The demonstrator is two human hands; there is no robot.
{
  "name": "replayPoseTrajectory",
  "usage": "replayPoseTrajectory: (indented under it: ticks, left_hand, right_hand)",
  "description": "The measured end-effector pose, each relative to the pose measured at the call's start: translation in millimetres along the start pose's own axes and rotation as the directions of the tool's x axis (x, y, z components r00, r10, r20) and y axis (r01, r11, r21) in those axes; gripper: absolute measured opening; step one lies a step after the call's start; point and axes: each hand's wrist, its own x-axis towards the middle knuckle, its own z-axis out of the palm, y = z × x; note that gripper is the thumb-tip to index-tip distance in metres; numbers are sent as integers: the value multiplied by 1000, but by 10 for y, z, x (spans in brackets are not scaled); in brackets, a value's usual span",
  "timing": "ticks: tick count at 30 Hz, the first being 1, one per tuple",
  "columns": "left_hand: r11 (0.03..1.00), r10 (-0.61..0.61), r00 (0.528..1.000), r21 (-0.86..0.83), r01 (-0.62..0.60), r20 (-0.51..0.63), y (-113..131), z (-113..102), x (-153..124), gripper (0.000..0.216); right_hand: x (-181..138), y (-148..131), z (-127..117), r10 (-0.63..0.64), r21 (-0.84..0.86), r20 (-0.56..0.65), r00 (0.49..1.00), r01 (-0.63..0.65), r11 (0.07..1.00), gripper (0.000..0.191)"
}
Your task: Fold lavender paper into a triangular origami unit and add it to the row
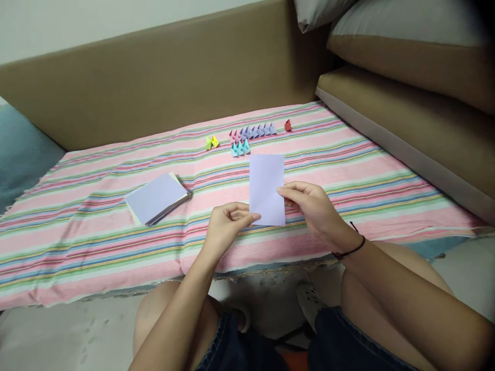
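Note:
A lilac paper sheet (266, 185) stands upright in front of me, above the striped cloth (77, 242). My left hand (228, 224) pinches its lower left corner. My right hand (311, 206) pinches the sheet's right edge, fingers closed on it. A black cord circles my right wrist. To the left lies a stack of paper sheets (158, 198) with a lilac one on top. Beyond the sheet sit small folded paper pieces: yellow (212, 141), pink (234, 135), lilac (258, 130), teal (240, 148) and one red (287, 125).
The striped cloth covers a low surface against a tan padded backrest (162, 77). Tan cushions (406, 103) and grey pillows (406, 23) pile up at the right. My bare knees and dark shorts are below, over a pale floor.

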Motion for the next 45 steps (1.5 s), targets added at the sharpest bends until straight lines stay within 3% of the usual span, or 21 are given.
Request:
replayPoseTrajectory:
  ticks: [4, 8, 14, 18, 22, 24, 26, 28, 30, 32, 36, 40, 45]
  left_hand:
    - [998, 52, 997, 26, -50, -49, 8, 12, -16, 26]
    - [999, 28, 999, 33, -26, -46, 0, -10, -16, 26]
    - [999, 36, 999, 11, -36, 11, -10, -12, 0, 25]
    - [988, 82, 989, -120, -97, -122, -59, 2, 29, 23]
    - [995, 83, 983, -45, -91, -163, -63, -27, 29, 23]
    - [990, 114, 986, 95, -103, -118, -29, -50, 6, 22]
    - [947, 170, 985, 281, -155, -33, 14, -63, -27, 21]
    - [859, 247, 967, 446, -251, 70, 50, -54, -61, 20]
    - [741, 320, 933, 570, -355, 164, 69, -27, -89, 20]
    - [628, 363, 900, 651, -426, 240, 69, 6, -109, 18]
    - [500, 385, 875, 730, -465, 293, 41, 44, -132, 18]
    - [471, 400, 874, 756, -454, 276, 34, 28, -130, 18]
    - [503, 411, 865, 720, -478, 288, 82, -18, -107, 18]
  right_hand:
    - [-16, 13, 21, 94, 106, 10, 996, -95, 990, 22]
    - [-10, 47, 31, 99, 117, -4, 995, -98, 988, 24]
    - [-48, 125, 74, 20, -9, 17, 1000, -20, 1000, 25]
    - [-103, 200, 130, 18, -48, 70, 997, -15, 999, 24]
    - [-106, 157, 104, -18, -185, 121, 992, 40, 982, 27]
    - [-101, 70, 68, -194, -352, 145, 970, 234, 906, 47]
    - [-104, -29, 44, -411, -532, 255, 875, 482, 696, 62]
    - [-118, -102, 44, -473, -611, 445, 760, 644, 460, 47]
    - [-137, -127, 67, -430, -640, 554, 713, 695, 328, 19]
    - [-154, -114, 99, -386, -676, 570, 725, 681, 280, 6]
    - [-170, -65, 138, -353, -727, 551, 756, 643, 241, 10]
    - [-173, -62, 142, -312, -725, 583, 750, 654, 217, 8]
    - [-136, -111, 82, -287, -715, 614, 735, 672, 193, 11]
